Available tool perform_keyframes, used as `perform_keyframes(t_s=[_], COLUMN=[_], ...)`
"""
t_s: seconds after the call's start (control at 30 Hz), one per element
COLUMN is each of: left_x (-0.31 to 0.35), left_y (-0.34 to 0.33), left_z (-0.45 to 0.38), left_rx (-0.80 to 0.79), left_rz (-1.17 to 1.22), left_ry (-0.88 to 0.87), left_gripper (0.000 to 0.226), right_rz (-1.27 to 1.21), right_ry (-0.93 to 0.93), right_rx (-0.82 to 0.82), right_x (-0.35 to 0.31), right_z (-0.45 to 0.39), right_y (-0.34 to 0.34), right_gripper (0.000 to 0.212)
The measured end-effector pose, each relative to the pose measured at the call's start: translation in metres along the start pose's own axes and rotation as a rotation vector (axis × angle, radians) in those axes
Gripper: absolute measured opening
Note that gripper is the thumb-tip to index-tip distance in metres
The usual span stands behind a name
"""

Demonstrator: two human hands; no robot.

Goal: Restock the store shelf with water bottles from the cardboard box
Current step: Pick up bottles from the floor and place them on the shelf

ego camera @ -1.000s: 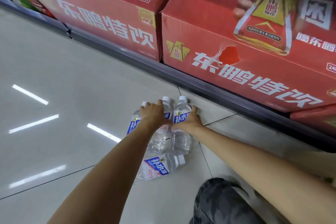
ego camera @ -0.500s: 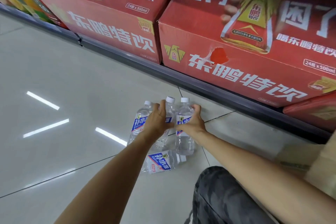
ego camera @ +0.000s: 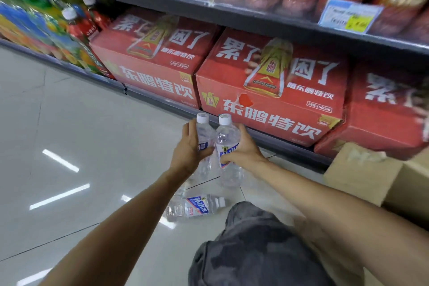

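Two clear water bottles with white caps and blue labels are pressed together upright between my hands, above the floor. My left hand grips the left bottle. My right hand grips the right bottle. Whether a third bottle sits behind them I cannot tell. One more water bottle lies on its side on the tiles below, cap pointing right. The brown cardboard box stands on the floor at the right, beside the shelf base. The store shelf rises ahead.
Red drink cartons fill the bottom shelf level. Colourful juice bottles stand to the left. Gold-and-red bottles and a price tag line the upper shelf. My knee in grey patterned trousers is bent at the bottom. Glossy tile floor spreads left.
My hands have lifted the gathered bottles up off the floor, and my view has tilted up toward the shelves. The lying bottle stayed on the tiles.
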State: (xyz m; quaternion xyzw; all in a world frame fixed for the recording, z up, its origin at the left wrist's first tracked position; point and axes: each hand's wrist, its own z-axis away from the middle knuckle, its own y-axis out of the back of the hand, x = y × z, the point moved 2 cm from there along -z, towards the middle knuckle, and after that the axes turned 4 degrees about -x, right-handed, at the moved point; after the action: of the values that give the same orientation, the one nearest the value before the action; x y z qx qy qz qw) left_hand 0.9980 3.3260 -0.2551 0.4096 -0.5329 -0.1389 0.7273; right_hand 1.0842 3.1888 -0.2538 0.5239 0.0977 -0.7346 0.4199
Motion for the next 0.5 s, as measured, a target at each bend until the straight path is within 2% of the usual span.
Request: perform_keyframes(t_s=[0.13,0.27,0.5], left_x=[0.058,0.126,0.241], left_y=[0.041,0.077,0.106], left_z=[0.01,0.017,0.039], left_rx=[0.057,0.063,0.078], left_rz=[0.024,-0.013,-0.066], left_ry=[-0.148,-0.296,-0.507], left_gripper=[0.073,0.082,0.085], right_rz=[0.007,0.017,-0.018], right_ry=[0.125,0.235,0.401], right_rx=[0.043,0.13,0.301], right_x=[-0.046,-0.088,-0.138], right_z=[0.04,0.089,0.177], right_y=[0.042,0.089,0.168], right_gripper=[0.092,0.1,0.083])
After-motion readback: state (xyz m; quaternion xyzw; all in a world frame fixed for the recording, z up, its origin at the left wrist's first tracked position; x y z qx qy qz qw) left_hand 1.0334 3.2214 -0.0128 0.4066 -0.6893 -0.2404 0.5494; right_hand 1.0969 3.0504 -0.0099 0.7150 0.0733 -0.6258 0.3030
